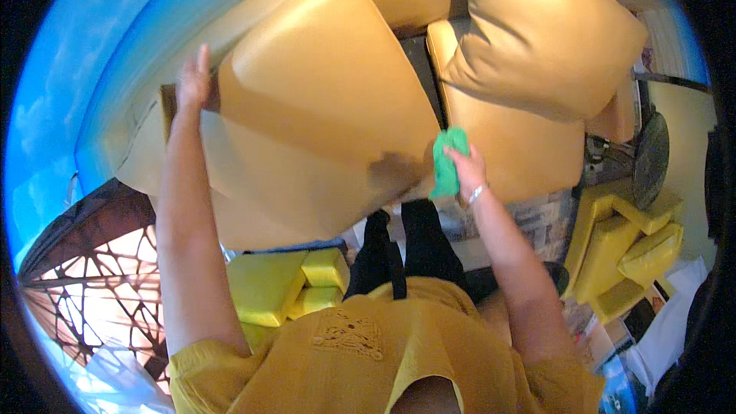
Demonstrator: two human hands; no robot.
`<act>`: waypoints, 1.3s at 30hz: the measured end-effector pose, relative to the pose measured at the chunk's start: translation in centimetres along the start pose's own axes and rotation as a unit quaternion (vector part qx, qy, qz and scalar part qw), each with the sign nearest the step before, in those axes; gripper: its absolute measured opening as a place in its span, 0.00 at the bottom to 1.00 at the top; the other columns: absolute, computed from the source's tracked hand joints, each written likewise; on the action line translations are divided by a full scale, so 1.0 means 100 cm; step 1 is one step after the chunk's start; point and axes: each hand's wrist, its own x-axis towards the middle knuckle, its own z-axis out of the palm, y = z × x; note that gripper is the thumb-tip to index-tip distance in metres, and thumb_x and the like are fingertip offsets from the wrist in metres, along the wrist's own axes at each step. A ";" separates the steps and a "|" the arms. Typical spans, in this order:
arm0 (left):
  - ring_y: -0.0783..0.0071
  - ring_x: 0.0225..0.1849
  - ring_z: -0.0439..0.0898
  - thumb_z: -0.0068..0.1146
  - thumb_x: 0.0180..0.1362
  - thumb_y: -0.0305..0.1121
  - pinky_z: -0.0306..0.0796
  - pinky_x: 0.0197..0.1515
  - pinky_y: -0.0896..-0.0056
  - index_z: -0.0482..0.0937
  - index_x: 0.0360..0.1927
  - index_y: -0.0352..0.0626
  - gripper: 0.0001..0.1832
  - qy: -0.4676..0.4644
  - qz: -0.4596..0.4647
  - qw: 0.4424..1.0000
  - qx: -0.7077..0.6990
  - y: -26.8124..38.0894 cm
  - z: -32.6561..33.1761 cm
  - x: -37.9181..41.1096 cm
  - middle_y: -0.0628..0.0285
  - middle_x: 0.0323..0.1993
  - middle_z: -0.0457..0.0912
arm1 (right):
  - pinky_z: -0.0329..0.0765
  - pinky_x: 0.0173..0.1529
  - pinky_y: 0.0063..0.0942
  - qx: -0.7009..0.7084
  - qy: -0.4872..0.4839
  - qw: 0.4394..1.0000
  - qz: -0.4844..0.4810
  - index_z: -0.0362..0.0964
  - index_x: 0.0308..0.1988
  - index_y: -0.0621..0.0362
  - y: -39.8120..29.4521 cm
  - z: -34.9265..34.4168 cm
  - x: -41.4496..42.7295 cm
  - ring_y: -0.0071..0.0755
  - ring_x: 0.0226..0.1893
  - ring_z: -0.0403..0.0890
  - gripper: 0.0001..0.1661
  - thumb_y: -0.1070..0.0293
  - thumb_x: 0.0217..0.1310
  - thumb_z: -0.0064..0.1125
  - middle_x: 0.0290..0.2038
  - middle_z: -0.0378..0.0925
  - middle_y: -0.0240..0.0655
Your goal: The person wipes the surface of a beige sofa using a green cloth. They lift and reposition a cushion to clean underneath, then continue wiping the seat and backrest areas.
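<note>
A large tan sofa cushion (322, 86) lies tilted across the sofa in front of me. My left hand (194, 77) is at its far left side, fingers raised and blurred, with no object seen in it. In my right hand (467, 162) is a bunched green cloth (449, 164), near the cushion's right lower corner. A dark gap runs between this cushion and the sofa seat (517, 144) to its right. A puffy tan back cushion (552, 34) leans on that seat.
Yellow armchairs stand at the right (615, 241) and below the large cushion (270, 284). A round dark tabletop (651, 160) is at the right. At the lower left is a brown lattice panel (103, 282). A patterned rug (537, 224) lies beyond my legs.
</note>
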 end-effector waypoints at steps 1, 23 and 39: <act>0.45 0.66 0.68 0.33 0.61 0.74 0.63 0.67 0.50 0.68 0.67 0.39 0.49 -0.090 -0.120 0.989 -0.013 -0.011 0.009 0.008 0.38 0.64 0.69 | 0.82 0.38 0.33 -0.004 -0.028 0.999 0.020 0.75 0.47 0.56 0.009 0.003 -0.005 0.30 0.34 0.83 0.17 0.73 0.56 0.68 0.38 0.82 0.33; 0.51 0.74 0.57 0.58 0.59 0.62 0.53 0.74 0.59 0.59 0.70 0.33 0.49 -0.539 0.058 0.769 -0.339 0.036 -0.121 -0.374 0.41 0.71 0.60 | 0.79 0.44 0.34 0.232 0.046 0.966 0.103 0.72 0.50 0.56 0.145 -0.022 -0.156 0.35 0.38 0.81 0.16 0.70 0.62 0.59 0.40 0.80 0.33; 0.40 0.73 0.57 0.69 0.48 0.60 0.55 0.73 0.54 0.56 0.73 0.38 0.56 -0.233 0.274 0.822 -0.443 -0.012 -0.235 -0.461 0.36 0.71 0.57 | 0.78 0.44 0.31 -0.232 0.122 0.913 -0.312 0.73 0.49 0.56 -0.029 -0.032 -0.277 0.32 0.37 0.80 0.14 0.68 0.63 0.60 0.39 0.79 0.32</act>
